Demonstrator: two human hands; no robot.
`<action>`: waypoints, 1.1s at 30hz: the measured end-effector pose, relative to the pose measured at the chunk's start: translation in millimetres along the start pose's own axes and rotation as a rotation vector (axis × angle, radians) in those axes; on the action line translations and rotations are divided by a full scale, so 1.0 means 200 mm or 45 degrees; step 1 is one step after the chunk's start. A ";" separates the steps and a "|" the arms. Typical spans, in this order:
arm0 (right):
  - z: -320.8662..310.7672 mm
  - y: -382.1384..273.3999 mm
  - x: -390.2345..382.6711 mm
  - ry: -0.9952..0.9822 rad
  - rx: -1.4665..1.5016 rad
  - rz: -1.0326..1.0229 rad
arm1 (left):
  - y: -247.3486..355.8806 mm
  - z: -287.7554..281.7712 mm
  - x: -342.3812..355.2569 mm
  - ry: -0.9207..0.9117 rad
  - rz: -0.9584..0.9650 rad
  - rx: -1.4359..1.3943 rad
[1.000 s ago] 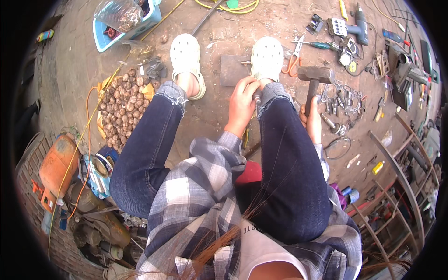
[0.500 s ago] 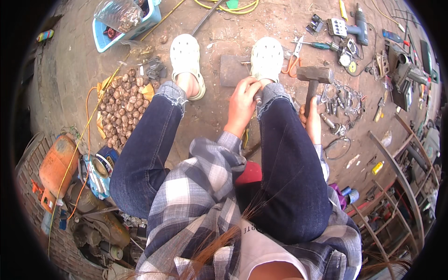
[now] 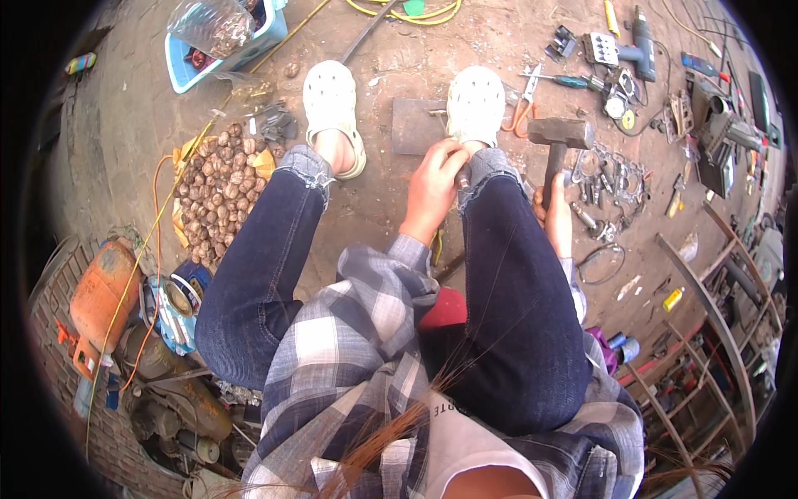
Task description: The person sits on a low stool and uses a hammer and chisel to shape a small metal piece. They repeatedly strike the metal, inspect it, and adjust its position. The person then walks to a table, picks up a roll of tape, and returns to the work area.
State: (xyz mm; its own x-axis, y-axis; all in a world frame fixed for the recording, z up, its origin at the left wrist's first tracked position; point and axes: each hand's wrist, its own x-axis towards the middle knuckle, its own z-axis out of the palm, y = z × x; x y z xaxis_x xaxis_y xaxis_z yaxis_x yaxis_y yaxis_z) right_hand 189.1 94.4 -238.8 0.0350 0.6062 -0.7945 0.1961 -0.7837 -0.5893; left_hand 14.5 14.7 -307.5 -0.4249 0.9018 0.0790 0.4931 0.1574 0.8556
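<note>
My right hand [image 3: 558, 218], beyond my right shin, is wrapped round the handle of a hammer [image 3: 562, 132]. The hammer's dark, blocky metal head points up, away from me. Beside my right ankle, my left hand [image 3: 434, 188] has its fingers pressed together at the rolled jean cuff [image 3: 489, 170]. A small greyish metallic piece [image 3: 463, 177] shows at these fingers, partly hidden; its kind is unclear. A flat dark plate [image 3: 409, 126] lies on the ground just beyond my left hand, partly covered by the right white clog [image 3: 475, 101].
Walnuts [image 3: 218, 195] are heaped at the left, below a blue bin [image 3: 184, 73]. Orange-handled scissors [image 3: 525, 108], a heat gun [image 3: 642, 46] and loose metal parts [image 3: 611, 179] lie at the right. A metal frame [image 3: 715, 291] and an orange tank [image 3: 104, 291] flank me.
The fingers of my left hand have shifted slightly at the cuff, and the small metallic piece there has moved a little. My right hand and the hammer stay in place.
</note>
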 end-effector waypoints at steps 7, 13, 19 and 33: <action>0.00 0.00 0.00 -0.007 0.001 0.003 | 0.00 0.00 0.00 0.025 -0.012 -0.019; 0.00 0.00 0.00 0.013 -0.056 0.012 | -0.01 0.01 -0.01 0.024 -0.009 -0.021; 0.00 -0.02 -0.01 0.023 -0.058 0.032 | -0.01 0.00 0.00 0.035 0.005 -0.021; -0.03 -0.01 -0.05 0.027 -0.141 -0.245 | -0.02 -0.03 0.10 0.009 -0.066 -0.071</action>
State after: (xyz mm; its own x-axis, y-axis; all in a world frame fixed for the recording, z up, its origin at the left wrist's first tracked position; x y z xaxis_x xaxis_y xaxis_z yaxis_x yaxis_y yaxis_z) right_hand 193.8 89.6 -228.6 0.0065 0.7469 -0.6649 0.3077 -0.6342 -0.7093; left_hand -1.0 29.5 -305.7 -0.4541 0.8902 0.0375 0.4278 0.1809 0.8856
